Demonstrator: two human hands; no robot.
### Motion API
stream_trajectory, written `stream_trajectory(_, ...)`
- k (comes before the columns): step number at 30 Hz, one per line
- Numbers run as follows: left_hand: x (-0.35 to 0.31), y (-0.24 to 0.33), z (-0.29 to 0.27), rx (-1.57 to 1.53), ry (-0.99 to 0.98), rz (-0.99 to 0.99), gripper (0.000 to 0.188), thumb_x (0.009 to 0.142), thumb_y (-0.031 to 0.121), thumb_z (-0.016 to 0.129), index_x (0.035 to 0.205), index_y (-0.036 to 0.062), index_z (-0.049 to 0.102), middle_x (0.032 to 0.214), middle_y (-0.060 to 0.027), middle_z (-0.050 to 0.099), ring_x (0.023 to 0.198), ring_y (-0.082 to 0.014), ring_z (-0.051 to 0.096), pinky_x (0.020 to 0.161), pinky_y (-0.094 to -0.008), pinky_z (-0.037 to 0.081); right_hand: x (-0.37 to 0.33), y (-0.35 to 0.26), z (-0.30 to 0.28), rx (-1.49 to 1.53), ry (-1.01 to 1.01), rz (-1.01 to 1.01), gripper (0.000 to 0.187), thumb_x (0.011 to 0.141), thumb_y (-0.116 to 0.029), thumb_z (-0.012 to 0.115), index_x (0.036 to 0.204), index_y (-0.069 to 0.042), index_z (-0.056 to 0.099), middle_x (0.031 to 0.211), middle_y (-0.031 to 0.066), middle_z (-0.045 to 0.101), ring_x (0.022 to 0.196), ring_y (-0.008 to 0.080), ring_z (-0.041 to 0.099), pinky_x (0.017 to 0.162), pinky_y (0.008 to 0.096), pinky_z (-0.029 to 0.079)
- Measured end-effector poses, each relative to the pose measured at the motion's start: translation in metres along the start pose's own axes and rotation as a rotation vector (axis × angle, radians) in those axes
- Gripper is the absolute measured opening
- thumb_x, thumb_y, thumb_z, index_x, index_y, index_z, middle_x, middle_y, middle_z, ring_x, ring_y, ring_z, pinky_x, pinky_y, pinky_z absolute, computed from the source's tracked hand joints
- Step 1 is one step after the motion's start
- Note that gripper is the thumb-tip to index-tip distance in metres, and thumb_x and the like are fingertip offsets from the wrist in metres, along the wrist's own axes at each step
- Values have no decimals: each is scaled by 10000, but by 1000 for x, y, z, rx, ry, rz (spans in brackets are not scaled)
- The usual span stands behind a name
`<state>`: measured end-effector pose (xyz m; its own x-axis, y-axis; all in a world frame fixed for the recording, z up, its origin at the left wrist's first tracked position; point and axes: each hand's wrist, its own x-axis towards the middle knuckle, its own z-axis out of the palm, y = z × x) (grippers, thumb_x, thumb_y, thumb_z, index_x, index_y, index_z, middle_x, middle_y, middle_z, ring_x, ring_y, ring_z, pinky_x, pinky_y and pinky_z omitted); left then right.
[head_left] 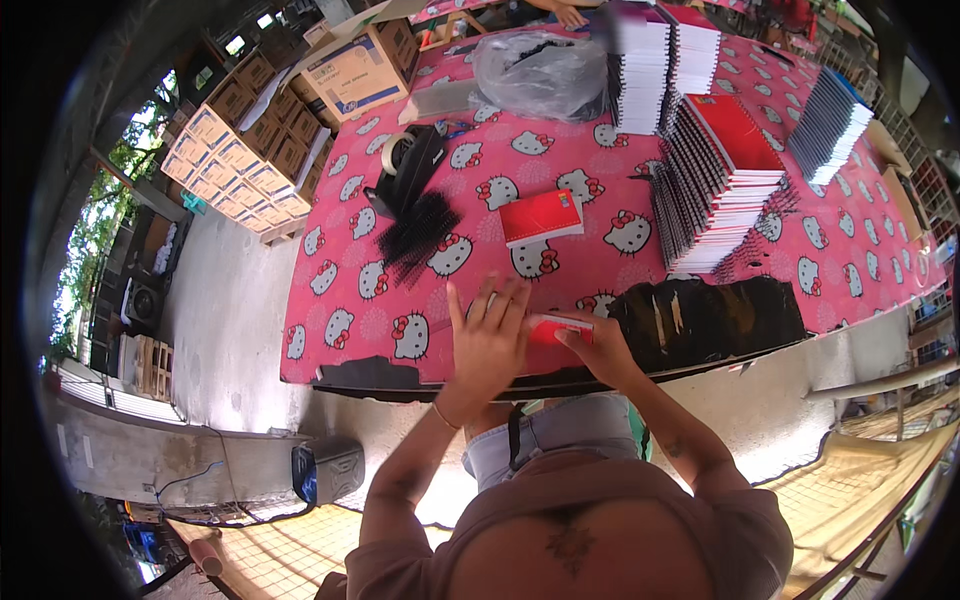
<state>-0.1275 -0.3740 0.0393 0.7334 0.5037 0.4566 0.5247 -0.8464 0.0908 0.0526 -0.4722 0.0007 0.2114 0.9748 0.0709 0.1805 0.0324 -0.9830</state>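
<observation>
Close to the table's near edge, my right hand point(602, 352) grips a small red notebook point(548, 327), thumb on top of its right end. My left hand point(488, 335) lies to the left of it with the fingers stretched out and spread. It covers the notebook's left end, and whether it touches it I cannot tell. Farther in, a second red notebook point(541, 217) lies flat on the table. Left of that is a heap of black spiral binding coils point(418, 237), beside a black tape dispenser point(410, 170).
The pink cat-patterned tablecloth point(380, 335) has a torn black patch point(710, 318) at its near edge. A tall stack of red spiral notebooks point(715, 190) stands right, with white-edged stacks point(640, 75) behind and blue ones point(830, 125) farther right. A plastic bag point(540, 75) and cartons point(245, 150) are beyond.
</observation>
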Motion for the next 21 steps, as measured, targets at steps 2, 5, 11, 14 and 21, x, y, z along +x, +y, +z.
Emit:
stream_trajectory(2,-2,-7,6,-106,102,52,198,888,215,690,1058,113,694,1003,-3,703,1011,-196,653,1159,-645,161,2,19,-1,-57,-42,32,326,929,-140,677,1233,-22,659,902,114,728,800,90,625,737,281,522)
stream_trajectory(5,-7,-18,2,-174,-20,38,254,894,234,682,1117,113,674,1095,-31,682,1069,-213,632,1153,-655,163,7,16,0,-89,-77,-11,337,924,-153,683,1235,-27,660,904,105,730,793,89,626,723,277,522)
stream_trajectory(11,-21,13,13,22,-71,-45,722,935,449,567,1434,-48,406,1501,-263,389,1427,-399,345,1145,-673,121,2,15,12,100,9,-35,343,927,-150,674,1253,-45,653,963,109,736,825,90,639,761,282,521)
stream_trajectory(14,-63,18,38,19,-128,81,897,918,556,518,1475,-110,291,1567,-314,246,1489,-453,181,1145,-678,81,2,-6,12,70,6,-38,335,932,-140,664,1252,-42,652,972,112,736,843,87,640,772,286,524)
stream_trajectory(21,-58,30,30,-34,-102,100,879,967,613,381,1463,-110,317,1538,-338,284,1471,-477,209,1134,-679,113,0,-16,13,57,50,-94,312,933,-116,658,1225,-7,652,982,95,734,871,95,641,788,286,522)
